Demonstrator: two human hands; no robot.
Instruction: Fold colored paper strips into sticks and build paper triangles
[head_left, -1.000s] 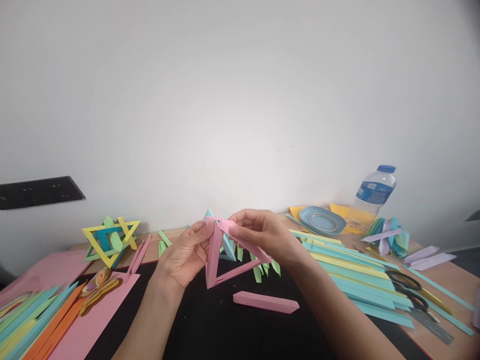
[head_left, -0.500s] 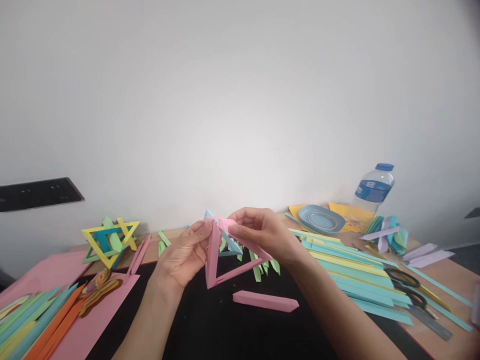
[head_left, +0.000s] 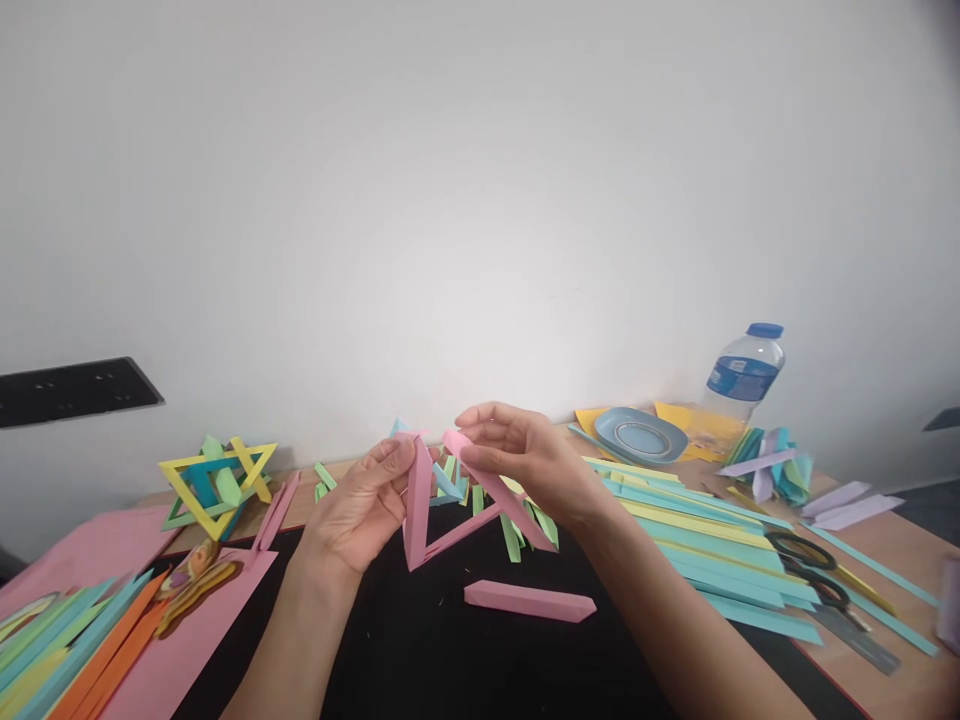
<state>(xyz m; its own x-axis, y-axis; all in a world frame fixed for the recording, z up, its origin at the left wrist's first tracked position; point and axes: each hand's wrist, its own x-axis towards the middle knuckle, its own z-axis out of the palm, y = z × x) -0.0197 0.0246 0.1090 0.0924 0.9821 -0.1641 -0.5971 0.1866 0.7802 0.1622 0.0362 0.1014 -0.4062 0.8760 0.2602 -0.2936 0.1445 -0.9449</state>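
Pink paper frame [head_left: 418,500], 1 parted end pinched by the curled left hand [head_left: 352,510], 1 by the curled right hand [head_left: 536,470], may crease if over-squeezed.

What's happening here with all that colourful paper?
A person is holding a folded pink paper frame up above a black mat. The left hand pinches one top end and the right hand pinches the other, with a gap between the ends. A separate pink strip lies on the mat below. Off to the left sits a colourful paper star, and many blue and yellow strips lie on the right.
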